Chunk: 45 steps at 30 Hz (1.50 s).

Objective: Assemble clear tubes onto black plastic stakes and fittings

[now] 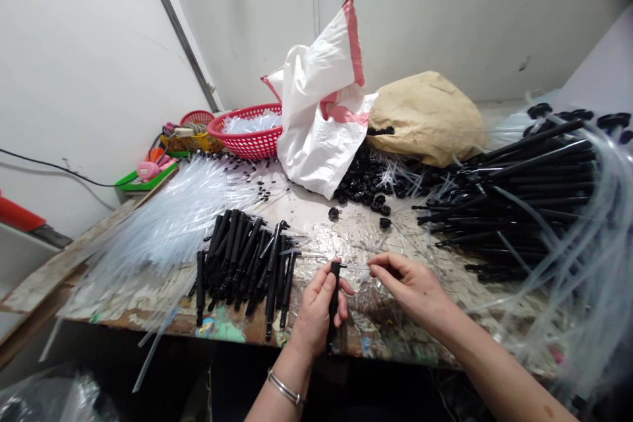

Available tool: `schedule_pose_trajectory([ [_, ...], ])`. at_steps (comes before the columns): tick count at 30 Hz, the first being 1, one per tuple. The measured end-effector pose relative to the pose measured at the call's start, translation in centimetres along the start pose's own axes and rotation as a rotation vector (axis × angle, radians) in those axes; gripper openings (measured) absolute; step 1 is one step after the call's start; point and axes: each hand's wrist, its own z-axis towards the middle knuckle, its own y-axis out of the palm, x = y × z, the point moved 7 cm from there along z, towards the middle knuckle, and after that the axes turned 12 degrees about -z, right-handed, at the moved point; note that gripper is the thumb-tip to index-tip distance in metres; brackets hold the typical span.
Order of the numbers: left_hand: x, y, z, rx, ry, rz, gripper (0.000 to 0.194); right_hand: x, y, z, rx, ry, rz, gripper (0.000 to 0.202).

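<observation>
Near the table's front edge, my left hand (315,306) is closed around a black plastic tube (333,306) held upright, with a small side spout at its top. To its right, my right hand (413,287) pinches the end of a thin clear tube (357,268). This tube runs level towards the spout; whether it sits inside the spout is too small to tell. Just left of my left hand lies a pile of similar black tubes (242,257), some with thin clear tubes sticking out.
Long clear tubes (173,211) fan out at the left. A red basket (247,142), a white sack (316,112) and a brown bag (430,119) stand along the back. Black caps (363,178) lie before them. At the right is a heap of black tubes (534,184) with clear hoses.
</observation>
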Motion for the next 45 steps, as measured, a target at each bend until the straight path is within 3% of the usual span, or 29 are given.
schedule_pose_trajectory([
  [7,-0.1,-0.1,0.0,0.001,-0.015,0.01,0.045,-1.0,0.6,-0.1,-0.046,-0.121,-0.04,0.02],
  [14,-0.4,0.0,0.0,-0.037,-0.051,0.02,0.046,-2.4,1.9,-0.2,-0.104,-0.263,-0.219,0.025],
  [38,-1.4,0.4,0.3,-0.098,-0.135,0.066,0.047,-2.1,2.9,0.1,-0.146,-0.265,-0.314,0.028],
  [45,-1.0,0.3,-0.2,-0.037,-0.039,0.183,0.047,-1.9,2.9,-0.5,-0.09,-0.305,-0.217,0.03],
])
